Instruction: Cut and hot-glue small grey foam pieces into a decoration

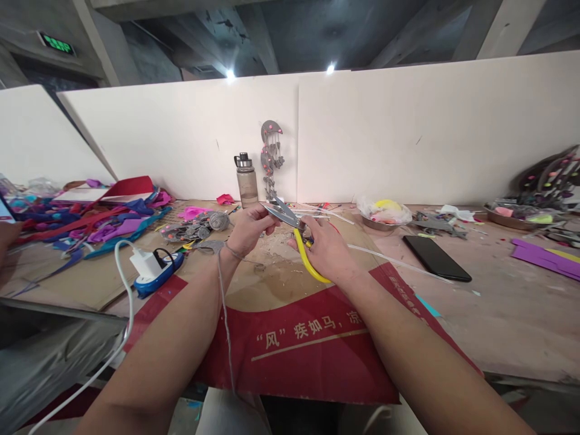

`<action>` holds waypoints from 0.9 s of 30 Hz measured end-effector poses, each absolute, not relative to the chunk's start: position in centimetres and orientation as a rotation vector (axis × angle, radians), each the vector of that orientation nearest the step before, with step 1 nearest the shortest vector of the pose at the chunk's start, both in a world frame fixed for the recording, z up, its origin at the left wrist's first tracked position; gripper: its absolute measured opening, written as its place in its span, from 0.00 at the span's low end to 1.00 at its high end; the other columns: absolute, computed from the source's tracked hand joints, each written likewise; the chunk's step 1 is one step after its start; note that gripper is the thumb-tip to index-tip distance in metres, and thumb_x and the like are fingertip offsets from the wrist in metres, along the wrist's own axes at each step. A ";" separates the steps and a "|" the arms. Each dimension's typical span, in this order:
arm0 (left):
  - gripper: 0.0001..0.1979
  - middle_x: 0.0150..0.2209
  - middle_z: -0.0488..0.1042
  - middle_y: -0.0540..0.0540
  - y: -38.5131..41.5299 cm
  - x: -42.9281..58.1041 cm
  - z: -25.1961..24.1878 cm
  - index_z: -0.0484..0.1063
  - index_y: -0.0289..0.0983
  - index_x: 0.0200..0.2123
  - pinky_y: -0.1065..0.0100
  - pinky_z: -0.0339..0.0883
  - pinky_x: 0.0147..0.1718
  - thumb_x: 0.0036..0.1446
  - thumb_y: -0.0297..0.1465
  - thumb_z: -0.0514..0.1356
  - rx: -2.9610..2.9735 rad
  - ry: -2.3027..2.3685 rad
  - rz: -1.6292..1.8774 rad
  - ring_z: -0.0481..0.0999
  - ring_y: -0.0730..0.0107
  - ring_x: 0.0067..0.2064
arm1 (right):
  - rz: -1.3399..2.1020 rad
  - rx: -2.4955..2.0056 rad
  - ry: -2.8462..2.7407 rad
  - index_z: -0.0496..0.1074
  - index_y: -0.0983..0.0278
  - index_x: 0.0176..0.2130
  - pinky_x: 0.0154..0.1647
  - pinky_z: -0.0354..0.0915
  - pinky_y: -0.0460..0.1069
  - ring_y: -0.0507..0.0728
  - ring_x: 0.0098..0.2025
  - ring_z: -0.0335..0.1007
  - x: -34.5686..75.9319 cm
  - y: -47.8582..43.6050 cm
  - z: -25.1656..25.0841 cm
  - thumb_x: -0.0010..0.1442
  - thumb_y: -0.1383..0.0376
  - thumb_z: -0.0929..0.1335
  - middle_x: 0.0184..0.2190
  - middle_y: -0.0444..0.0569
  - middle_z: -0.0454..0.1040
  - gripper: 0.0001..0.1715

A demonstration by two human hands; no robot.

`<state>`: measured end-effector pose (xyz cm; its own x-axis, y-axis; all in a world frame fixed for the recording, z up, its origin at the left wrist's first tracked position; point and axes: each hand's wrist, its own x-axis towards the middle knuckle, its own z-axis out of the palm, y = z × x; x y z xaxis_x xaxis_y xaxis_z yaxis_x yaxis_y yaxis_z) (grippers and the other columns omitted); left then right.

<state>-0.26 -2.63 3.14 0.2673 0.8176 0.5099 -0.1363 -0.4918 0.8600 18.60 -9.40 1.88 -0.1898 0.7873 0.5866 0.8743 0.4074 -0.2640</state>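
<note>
My right hand (322,244) is closed round a pair of scissors (306,257) with yellow handles, and its blades stand apart and point up and left. Close to the blade tips, my left hand (249,228) has its fingers pinched together; what lies between them is too small to make out. A strand of grey yarn (225,314) loops over my left wrist and hangs down past the front of the table. Below both hands lies a red and brown cardboard sheet (317,368) with scraps on it. Left of my left hand sit grey felt pieces with coloured beads (190,229).
A water bottle (247,184) and a hanging grey felt ornament (272,151) stand at the back. On the left are a blue power strip (158,278) with a white cable and piled cloth strips (122,226). A black phone (436,258) and a bowl (385,222) lie to the right.
</note>
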 end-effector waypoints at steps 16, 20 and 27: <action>0.03 0.20 0.68 0.51 -2.5 -0.4 3.1 0.74 0.34 0.23 0.72 0.56 0.23 0.44 0.28 0.62 1.751 0.768 1.364 0.61 0.78 0.23 | -0.136 -1.428 -2.040 0.66 0.60 0.52 0.38 0.60 0.50 0.59 0.38 0.68 18.7 -9.1 1.9 0.62 0.46 0.63 0.38 0.53 0.71 0.27; 0.05 0.20 0.68 0.51 -2.5 -0.4 3.1 0.73 0.34 0.23 0.71 0.54 0.23 0.46 0.30 0.63 1.761 0.774 1.355 0.60 0.78 0.22 | -0.125 -1.432 -2.051 0.66 0.60 0.52 0.35 0.59 0.49 0.59 0.36 0.69 18.7 -9.2 2.1 0.62 0.46 0.63 0.38 0.53 0.72 0.26; 0.12 0.20 0.68 0.50 -2.5 -0.3 3.0 0.74 0.33 0.24 0.71 0.55 0.24 0.48 0.37 0.67 1.744 0.696 1.309 0.62 0.78 0.23 | -0.115 -1.443 -2.044 0.67 0.60 0.52 0.34 0.57 0.49 0.58 0.35 0.68 18.5 -9.5 2.2 0.62 0.47 0.63 0.37 0.53 0.73 0.26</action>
<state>-0.31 -2.48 2.95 0.3048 0.8145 0.4936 -0.0465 -0.5050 0.8619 18.51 -9.47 2.21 -0.2055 0.8207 0.5331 0.8754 0.3977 -0.2749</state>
